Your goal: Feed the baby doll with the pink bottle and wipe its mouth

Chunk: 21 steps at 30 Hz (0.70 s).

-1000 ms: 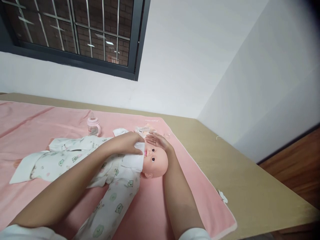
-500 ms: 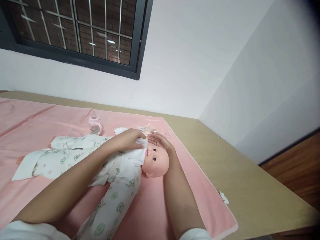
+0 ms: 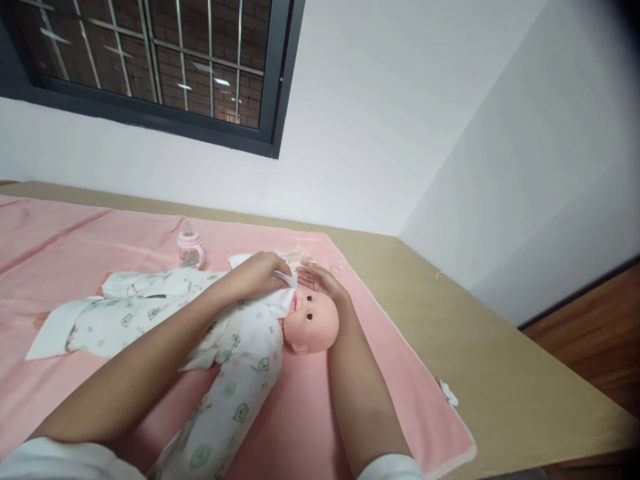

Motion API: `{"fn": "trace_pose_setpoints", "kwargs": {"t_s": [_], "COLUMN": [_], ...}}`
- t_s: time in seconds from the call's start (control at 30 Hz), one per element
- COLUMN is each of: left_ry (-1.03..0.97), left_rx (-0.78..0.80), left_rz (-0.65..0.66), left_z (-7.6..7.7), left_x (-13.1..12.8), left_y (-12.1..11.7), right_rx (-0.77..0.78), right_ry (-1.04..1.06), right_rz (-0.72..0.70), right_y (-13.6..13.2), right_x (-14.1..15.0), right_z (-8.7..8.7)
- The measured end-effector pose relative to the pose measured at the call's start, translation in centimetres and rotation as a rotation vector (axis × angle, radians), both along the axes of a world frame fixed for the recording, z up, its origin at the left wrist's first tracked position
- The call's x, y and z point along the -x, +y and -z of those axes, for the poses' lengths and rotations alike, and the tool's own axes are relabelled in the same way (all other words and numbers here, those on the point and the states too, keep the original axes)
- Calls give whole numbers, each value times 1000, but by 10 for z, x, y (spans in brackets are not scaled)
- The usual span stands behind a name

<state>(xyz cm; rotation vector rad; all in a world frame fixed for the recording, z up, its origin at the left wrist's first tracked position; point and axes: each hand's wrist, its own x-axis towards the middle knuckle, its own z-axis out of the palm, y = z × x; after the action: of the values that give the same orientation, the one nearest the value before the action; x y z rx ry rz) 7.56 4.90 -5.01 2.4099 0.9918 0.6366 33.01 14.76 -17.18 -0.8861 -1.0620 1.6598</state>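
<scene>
A baby doll [image 3: 316, 328] in white printed clothes [image 3: 203, 341] lies on its back, its bald head toward the right. My left hand [image 3: 261, 275] is closed on a white cloth [image 3: 280, 303] at the doll's chin and upper chest, pinching its edge between thumb and fingers. On the far side of the doll's head is my right hand [image 3: 323, 281], open with its fingers stretched out beside the cheek. Its wrist lies along the top of the head. My left forearm passes over the doll's body and hides part of it.
A pink baby bottle [image 3: 190, 248] stands beyond the doll's legs. Behind my hands lies a small clear packet [image 3: 300, 257], partly hidden. The pink blanket [image 3: 125, 230] covers much of the wooden surface [image 3: 425, 333]. A white clip-like item [image 3: 449, 393] sits at its right edge.
The white cloth's corner has lifted and folded back from the doll's chin in my left hand, which has risen slightly. My right hand stays nearly still.
</scene>
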Motion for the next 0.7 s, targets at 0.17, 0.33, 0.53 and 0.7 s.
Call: {"fn": "trace_pose_setpoints", "kwargs": {"t_s": [0.17, 0.33, 0.53, 0.7], "left_ry": [-15, -37, -16, 67], "left_rx": [-15, -6, 146, 178], "left_rz": [-64, -82, 93, 114], "left_z": [7, 2, -13, -11], "left_x": [-2, 0, 3, 0], "left_y": [5, 3, -11, -15], "right_rx": [8, 12, -1, -6], "right_ry": [6, -1, -24, -22], "right_rz": [4, 5, -11, -10], "right_y": [1, 2, 1, 0], "right_x": [0, -1, -1, -1], "right_z": [1, 1, 0, -1]}}
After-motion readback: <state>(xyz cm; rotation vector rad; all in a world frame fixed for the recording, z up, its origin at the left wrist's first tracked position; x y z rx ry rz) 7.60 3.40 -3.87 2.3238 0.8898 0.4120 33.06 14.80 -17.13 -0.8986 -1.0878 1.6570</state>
